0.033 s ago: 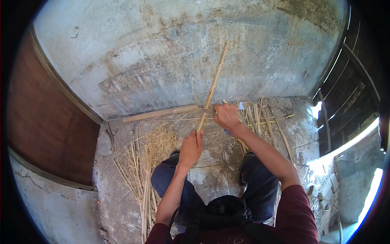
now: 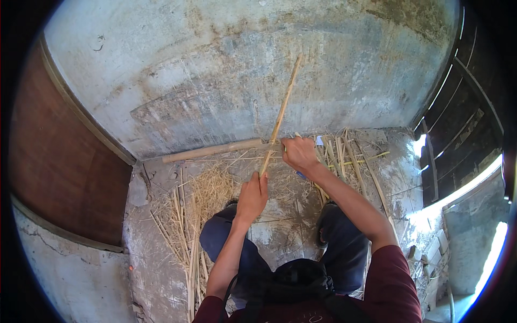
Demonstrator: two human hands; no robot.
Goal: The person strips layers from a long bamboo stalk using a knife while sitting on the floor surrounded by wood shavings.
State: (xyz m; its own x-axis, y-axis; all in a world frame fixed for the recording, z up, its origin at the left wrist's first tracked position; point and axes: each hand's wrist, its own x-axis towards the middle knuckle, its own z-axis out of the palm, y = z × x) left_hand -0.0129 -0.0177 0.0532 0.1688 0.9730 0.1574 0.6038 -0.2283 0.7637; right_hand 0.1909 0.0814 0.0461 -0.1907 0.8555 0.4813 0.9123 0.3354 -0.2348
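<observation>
Two bare hands are working in front of the body, both forearms reaching forward from the lower edge. The left hand point(image 2: 252, 200) is sitting lower, between the knees, its fingers closing around the near end of one pale strip point(image 2: 284, 109). That strip is slanting up and away from it, passing just left of the right hand point(image 2: 300, 153) and rising before the wall point(image 2: 344, 70). The right hand is staying farther forward, its elbow bending outward and its fingers curling; I cannot tell whether they are gripping anything. One thick round pole point(image 2: 212, 150) is lying beyond the left hand, running leftward along the wall's foot, and the strip is crossing near its right end. One heap of shavings point(image 2: 212, 185) is spreading left of the left hand, with several loose strips point(image 2: 192, 258) lying beside it, too tangled for counting. More strips point(image 2: 355, 161) are lying right of the right hand, and one small white scrap point(image 2: 319, 140) is resting just beside its knuckles.
</observation>
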